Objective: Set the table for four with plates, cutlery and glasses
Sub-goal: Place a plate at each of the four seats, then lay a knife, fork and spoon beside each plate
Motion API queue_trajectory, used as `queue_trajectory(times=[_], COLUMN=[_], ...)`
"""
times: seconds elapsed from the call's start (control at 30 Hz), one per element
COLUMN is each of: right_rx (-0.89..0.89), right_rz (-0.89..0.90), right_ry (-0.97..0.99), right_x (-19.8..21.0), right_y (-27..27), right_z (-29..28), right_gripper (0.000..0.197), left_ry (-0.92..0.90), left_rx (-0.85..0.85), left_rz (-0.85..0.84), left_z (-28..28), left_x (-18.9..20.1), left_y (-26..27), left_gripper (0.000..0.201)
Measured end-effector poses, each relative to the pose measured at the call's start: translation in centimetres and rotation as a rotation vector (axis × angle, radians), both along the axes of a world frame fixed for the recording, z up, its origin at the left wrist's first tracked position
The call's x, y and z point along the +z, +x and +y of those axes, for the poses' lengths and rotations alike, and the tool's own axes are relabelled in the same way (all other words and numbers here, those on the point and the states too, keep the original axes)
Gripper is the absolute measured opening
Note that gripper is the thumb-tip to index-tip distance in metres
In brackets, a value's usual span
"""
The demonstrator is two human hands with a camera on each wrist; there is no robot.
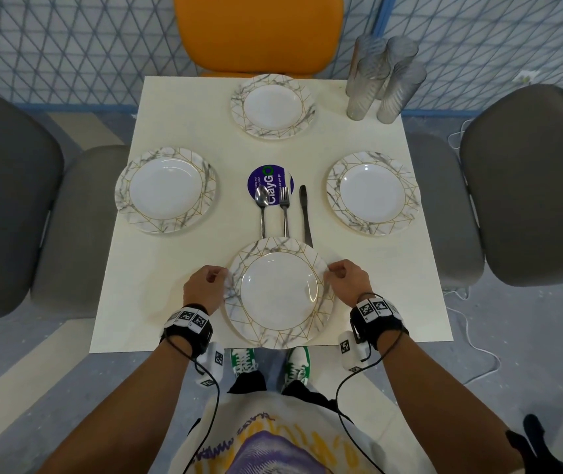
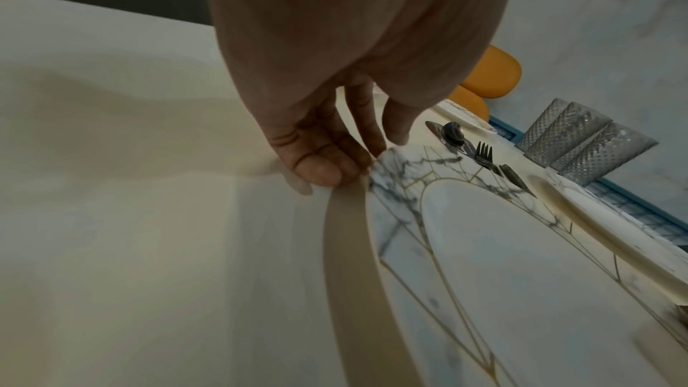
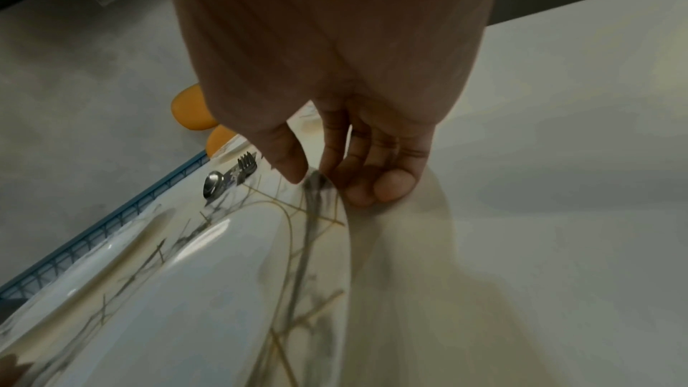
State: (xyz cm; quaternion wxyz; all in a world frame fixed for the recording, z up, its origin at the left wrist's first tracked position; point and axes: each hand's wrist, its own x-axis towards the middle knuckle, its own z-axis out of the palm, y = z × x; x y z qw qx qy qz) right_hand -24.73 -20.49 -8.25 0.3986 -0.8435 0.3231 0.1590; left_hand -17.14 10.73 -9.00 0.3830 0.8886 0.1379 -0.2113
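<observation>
While both hands (image 1: 205, 285) grip the near plate (image 1: 279, 295), purple "ClayGO" sticker (image 1: 271, 186) beyond

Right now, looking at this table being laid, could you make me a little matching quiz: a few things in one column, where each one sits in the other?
Things:
1. marbled gold-lined plate nearest the person
2. cluster of textured clear glasses
3. steel spoon
4. dark-bladed knife

Places:
A. far right corner of the cream table
B. bowl resting on the round purple sticker
C. gripped at its rim by the left hand and right hand
D. beside the steel fork, towards the right-side plate

Pairs: 1-C, 2-A, 3-B, 4-D
</observation>
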Motion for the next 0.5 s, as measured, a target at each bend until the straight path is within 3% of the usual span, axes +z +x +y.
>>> queue_trajectory(times=[0.27,0.5], right_rx=[-0.007,0.042], right_rz=[-0.137,-0.285], right_ry=[-0.104,-0.086], right_x=[2.1,4.6], right_y=[2.9,7.6], right_z=[0.2,0.5], right_gripper=[0.016,0.014], left_ry=[-0.086,-0.212], left_rx=[-0.008,-0.115], left_rz=[-0.066,-0.133], left_z=[0.0,-4.8], left_x=[1.7,4.1], left_y=[3.3,7.7], left_gripper=[0.019,0.01])
